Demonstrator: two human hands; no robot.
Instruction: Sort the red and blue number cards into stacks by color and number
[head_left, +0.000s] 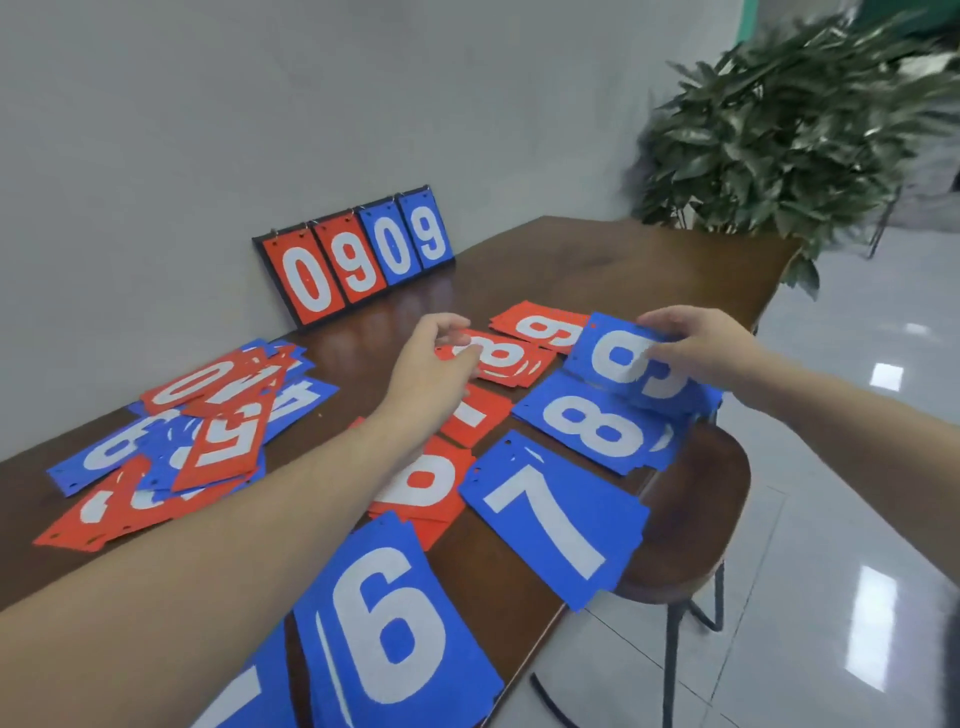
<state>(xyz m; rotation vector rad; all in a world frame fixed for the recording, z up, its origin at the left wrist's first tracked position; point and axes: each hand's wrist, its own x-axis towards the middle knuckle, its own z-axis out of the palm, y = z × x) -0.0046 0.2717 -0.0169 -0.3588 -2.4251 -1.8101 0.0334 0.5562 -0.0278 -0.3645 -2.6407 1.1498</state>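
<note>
on the dark wooden table (597, 260) in front of me the number cards lie partly sorted. my right hand (696, 348) pinches a blue 9 card (618, 358) by its far edge, thumb and fingers curled over it, holding it just above the blue 8 stack (592, 426). nearer to me on the same side lie the blue 7 stack (556, 519) and the blue 6 stack (384, 629), the 7 hanging over the table's edge. my left hand (436, 364) reaches over the red row with its fingers loosely curled, fingertips at the red 8 stack (498, 358); i cannot tell whether it grips a card or only touches it. beyond that stack lies the red 9 stack (545, 327), and under my left forearm sit two more red stacks, one showing part of a 6 (421, 483), the other mostly hidden. to my left a loose heap of unsorted cards (197, 431), red and blue mixed, lies overlapping at odd angles. a scoreboard (358, 254) reading 0 9 0 9 leans against the grey wall. a brown chair (691, 514) stands at the table's right edge, and a leafy plant (810, 119) stands past the far corner.
</note>
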